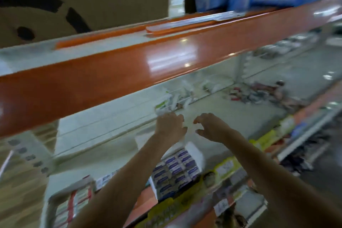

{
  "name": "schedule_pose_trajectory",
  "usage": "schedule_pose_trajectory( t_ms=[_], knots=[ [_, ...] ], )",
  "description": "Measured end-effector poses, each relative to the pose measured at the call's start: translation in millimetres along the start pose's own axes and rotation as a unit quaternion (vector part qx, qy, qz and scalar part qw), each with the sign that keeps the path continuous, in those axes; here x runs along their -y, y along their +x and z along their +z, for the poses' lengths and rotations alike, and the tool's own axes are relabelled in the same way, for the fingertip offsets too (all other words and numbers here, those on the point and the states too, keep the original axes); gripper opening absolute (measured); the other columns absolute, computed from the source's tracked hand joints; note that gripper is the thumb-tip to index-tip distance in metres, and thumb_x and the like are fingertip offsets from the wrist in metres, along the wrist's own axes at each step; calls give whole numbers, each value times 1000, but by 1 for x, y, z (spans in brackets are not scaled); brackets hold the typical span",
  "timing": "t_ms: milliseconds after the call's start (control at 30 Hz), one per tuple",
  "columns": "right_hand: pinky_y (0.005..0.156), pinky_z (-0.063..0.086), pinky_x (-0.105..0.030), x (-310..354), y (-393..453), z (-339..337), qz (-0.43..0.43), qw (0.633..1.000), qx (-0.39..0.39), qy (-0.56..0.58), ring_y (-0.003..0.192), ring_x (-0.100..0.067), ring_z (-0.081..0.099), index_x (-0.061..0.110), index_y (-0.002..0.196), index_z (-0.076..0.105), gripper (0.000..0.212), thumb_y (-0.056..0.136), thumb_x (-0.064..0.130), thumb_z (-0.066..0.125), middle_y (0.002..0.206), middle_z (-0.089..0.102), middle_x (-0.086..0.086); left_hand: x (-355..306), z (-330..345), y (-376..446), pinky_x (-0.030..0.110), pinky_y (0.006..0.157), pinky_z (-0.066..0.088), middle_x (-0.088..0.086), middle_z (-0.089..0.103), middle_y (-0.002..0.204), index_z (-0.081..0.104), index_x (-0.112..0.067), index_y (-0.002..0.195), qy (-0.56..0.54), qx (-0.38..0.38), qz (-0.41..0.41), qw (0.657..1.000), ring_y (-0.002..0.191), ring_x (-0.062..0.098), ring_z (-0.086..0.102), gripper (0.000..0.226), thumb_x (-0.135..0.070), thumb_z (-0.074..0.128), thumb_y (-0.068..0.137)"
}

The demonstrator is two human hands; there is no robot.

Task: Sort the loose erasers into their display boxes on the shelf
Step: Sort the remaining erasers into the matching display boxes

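Both arms reach over the shelf [231, 114]. The left hand [171, 126] and right hand [212, 127] are open and empty. A box [194, 151] of erasers [175, 170] sits below them; another box [72, 203] stands left.

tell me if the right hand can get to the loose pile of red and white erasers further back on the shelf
Probably yes. The right hand is already under the orange shelf edge, fingers open and empty, and the pale shelf surface between it and the loose pile of red and white erasers looks bare, though the image is blurred.
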State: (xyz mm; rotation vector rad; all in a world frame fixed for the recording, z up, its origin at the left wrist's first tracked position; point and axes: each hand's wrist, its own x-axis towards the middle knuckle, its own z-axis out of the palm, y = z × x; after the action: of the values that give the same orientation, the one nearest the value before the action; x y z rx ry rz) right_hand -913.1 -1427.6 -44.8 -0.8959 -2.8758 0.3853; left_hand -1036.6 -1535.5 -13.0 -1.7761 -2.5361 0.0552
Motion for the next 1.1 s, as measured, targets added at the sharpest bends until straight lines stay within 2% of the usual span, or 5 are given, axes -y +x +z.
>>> schedule_pose_trajectory(
  t_ms=[200, 467, 800, 933, 1100],
  knots=[
    [100, 35, -36, -81, -42, -12, 147, 989, -2, -29, 124, -30, 41, 17, 133, 45, 44, 91, 30, 53, 134, 45, -11, -73, 6, 48, 38, 94, 41, 9, 46, 130, 47, -18, 130, -51, 47, 99, 993, 117, 29, 48, 45, -43, 48, 92],
    [99, 35, -34, -201, -60, -33, 201, 979, -12, -29, 124, -28, 43, 16, 132, 47, 43, 90, 22, 53, 133, 47, -11, -174, 22, 111, 37, 95, 40, 7, 47, 134, 47, -21, 131, -59, 55, 144, 986, 120, 28, 46, 44, -38, 50, 91],
    [102, 35, -40, -346, -38, -67, 156, 986, -39, -45, 123, -30, 42, 17, 120, 58, 29, 92, 21, 50, 131, 49, -12, -245, 45, 201, 39, 85, 44, 13, 43, 134, 44, -13, 127, -61, 14, 99, 993, 119, 30, 48, 38, -26, 49, 92],
    [96, 27, -23, -365, -27, -73, 131, 989, -48, -45, 116, -22, 45, 18, 130, 47, 41, 89, 10, 48, 131, 46, -4, -251, 47, 219, 40, 86, 44, 11, 47, 131, 41, -17, 134, -65, -14, 75, 995, 115, 30, 50, 41, -15, 43, 93],
    [96, 24, -23, -380, -21, -70, 86, 993, -69, -47, 116, -20, 46, 14, 125, 52, 37, 87, 13, 51, 130, 50, -6, -255, 49, 242, 38, 82, 45, 6, 48, 130, 47, -20, 131, -49, -13, 64, 997, 110, 28, 55, 40, -9, 44, 92]
  ],
)
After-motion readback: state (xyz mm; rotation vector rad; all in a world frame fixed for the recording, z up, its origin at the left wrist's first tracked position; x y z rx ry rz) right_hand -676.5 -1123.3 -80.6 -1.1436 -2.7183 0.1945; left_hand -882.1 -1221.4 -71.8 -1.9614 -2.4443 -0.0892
